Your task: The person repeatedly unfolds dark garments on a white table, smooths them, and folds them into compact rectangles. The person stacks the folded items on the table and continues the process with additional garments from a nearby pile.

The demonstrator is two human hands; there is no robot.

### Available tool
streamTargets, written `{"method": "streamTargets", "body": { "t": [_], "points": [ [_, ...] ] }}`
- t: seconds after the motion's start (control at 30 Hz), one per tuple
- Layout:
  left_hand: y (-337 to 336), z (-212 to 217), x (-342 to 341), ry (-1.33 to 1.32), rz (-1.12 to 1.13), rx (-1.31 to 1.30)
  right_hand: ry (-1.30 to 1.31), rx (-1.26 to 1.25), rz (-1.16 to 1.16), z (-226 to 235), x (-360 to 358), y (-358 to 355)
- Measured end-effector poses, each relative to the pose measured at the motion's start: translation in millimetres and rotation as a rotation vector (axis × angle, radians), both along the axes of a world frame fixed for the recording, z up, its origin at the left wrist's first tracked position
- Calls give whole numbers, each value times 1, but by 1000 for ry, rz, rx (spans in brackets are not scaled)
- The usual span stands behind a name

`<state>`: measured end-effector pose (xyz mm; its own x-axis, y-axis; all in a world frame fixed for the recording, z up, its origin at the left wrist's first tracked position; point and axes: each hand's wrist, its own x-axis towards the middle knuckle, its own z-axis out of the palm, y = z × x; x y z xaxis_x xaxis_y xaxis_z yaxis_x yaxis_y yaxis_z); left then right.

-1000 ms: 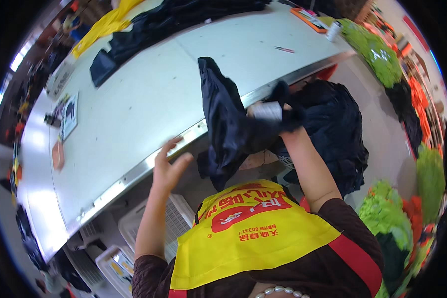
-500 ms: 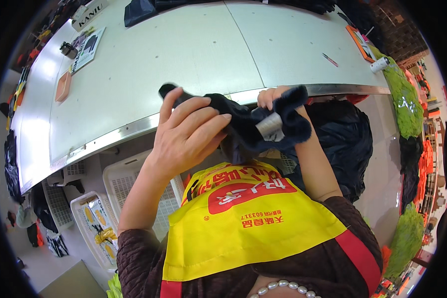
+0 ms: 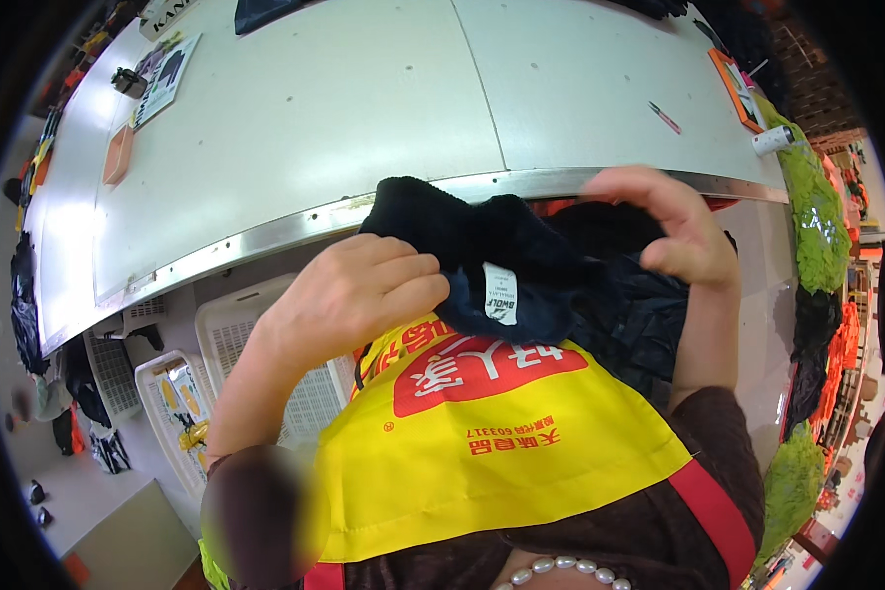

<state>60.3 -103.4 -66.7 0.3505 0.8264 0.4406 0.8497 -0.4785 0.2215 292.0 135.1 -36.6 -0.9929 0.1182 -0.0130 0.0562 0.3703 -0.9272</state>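
A dark navy-black, fleecy piece of fabric with a white label hangs in front of my apron, just below the table's front edge. My left hand is closed on its left edge, fingers curled over the cloth and the thumb hidden. To the right of the fabric, my right hand is raised near the table edge. Its fingers are bent and apart from the thumb, with nothing seen between them. Whether its fingertips touch the dark cloth behind cannot be told.
The pale table has a metal front edge. On it lie a pink-handled tool, an orange-edged box, a white spool and a pinkish tray. Below are white baskets and a dark, shiny heap.
My right hand has let go of the fabric and moved right and up. The fabric, bunched between both hands before, now hangs more spread out from my left hand, label facing me.
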Motion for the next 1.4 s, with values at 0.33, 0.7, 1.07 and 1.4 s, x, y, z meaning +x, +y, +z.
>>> {"method": "streamTargets", "body": {
  "t": [0.33, 0.7, 1.07, 1.4],
  "points": [
    [-52, 22, -36, 208, 323, -153, -554, 763, 337, -18, -70, 7],
    [-88, 47, -32, 449, 738, -229, 518, 1138, 413, 19, -89, -9],
    [-81, 35, -42, -91, 1127, -103, 294, 765, 60, 9, -106, 0],
    [-96, 44, -61, -300, 1040, -456, 34, 31, 120, 0, -118, -2]
  ]
}}
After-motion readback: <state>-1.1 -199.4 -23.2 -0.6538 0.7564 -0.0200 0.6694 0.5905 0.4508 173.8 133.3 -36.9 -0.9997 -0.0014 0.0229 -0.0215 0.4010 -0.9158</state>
